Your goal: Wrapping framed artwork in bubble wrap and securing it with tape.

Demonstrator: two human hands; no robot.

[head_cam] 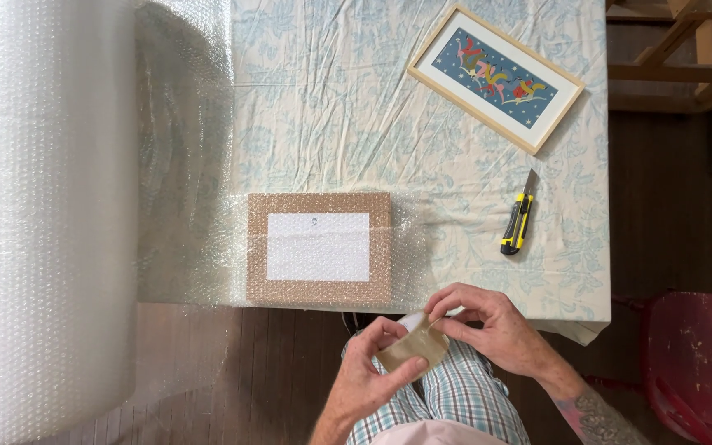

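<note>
My left hand (368, 371) and my right hand (488, 325) together hold a roll of clear packing tape (412, 344) over my lap, below the table's near edge. The right fingers pinch at the top of the roll. Just beyond, a brown cork-like frame (319, 247) with a white centre lies on the table under a sheet of bubble wrap (183, 165). That sheet runs off a large bubble wrap roll (47, 222) at the left.
A light wooden frame with a colourful blue picture (496, 78) lies at the far right of the patterned tablecloth (331, 107). A yellow and black utility knife (518, 218) rests nearer. A red chair (698, 363) and wooden furniture (686, 58) stand at the right.
</note>
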